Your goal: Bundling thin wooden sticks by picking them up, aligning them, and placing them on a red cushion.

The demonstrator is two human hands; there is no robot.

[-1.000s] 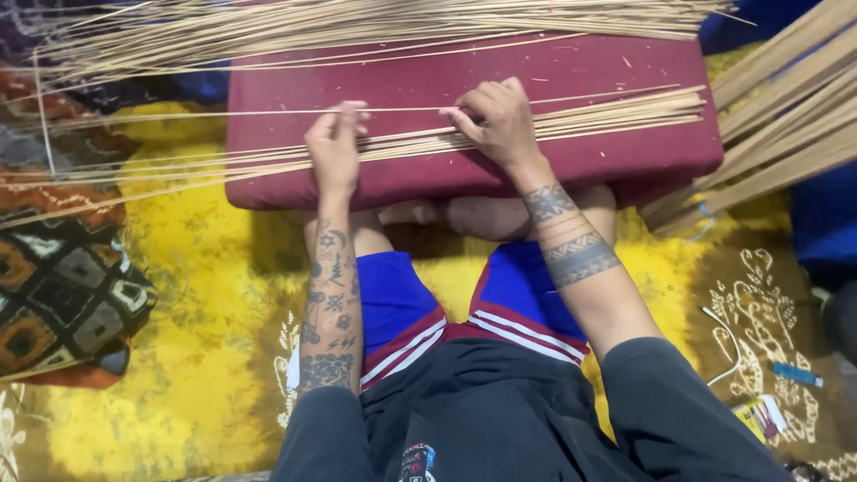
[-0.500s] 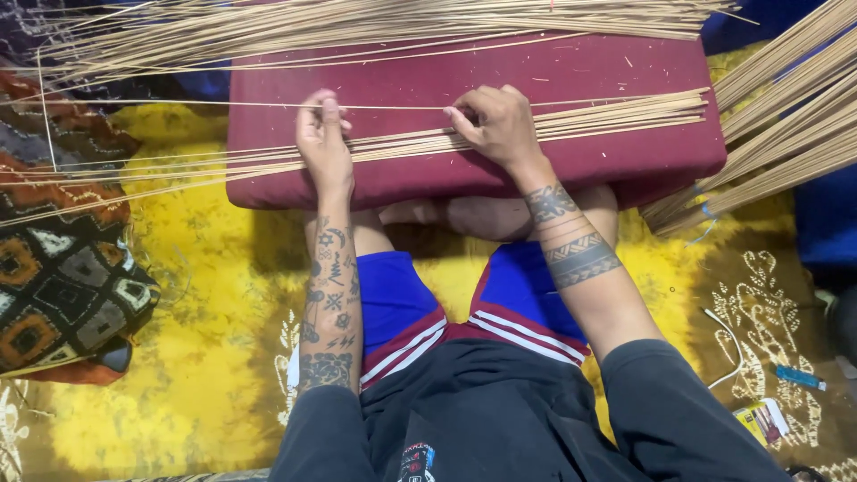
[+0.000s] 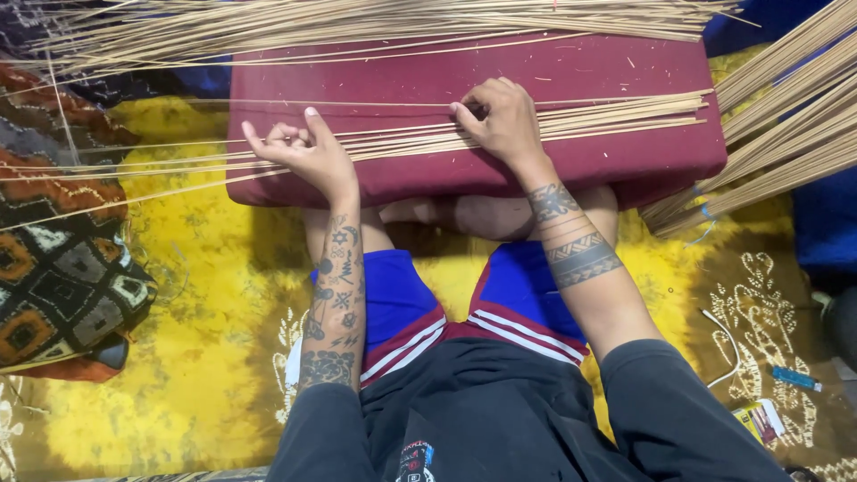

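A maroon cushion (image 3: 580,67) lies across my lap. A flat bundle of thin pale cane strips (image 3: 625,114) runs left to right over it. My right hand (image 3: 504,125) rests on that bundle near the cushion's middle, its fingertips curled and pinching the strips. My left hand (image 3: 308,153) is at the cushion's left front corner, turned palm up with the fingers curled around a single thin strip (image 3: 161,170) that trails off to the left.
A loose heap of strips (image 3: 357,22) crosses the cushion's far edge. Thicker bundled strips (image 3: 786,116) fan out at the right. A patterned pillow (image 3: 62,277) sits left on the yellow mat (image 3: 178,375). A blue lighter (image 3: 794,378), a small packet (image 3: 759,419) and a white cord (image 3: 728,344) lie right.
My left hand has slid left from the bundle and rolled palm up, drawing a strip with it. The right hand has stayed on the bundle.
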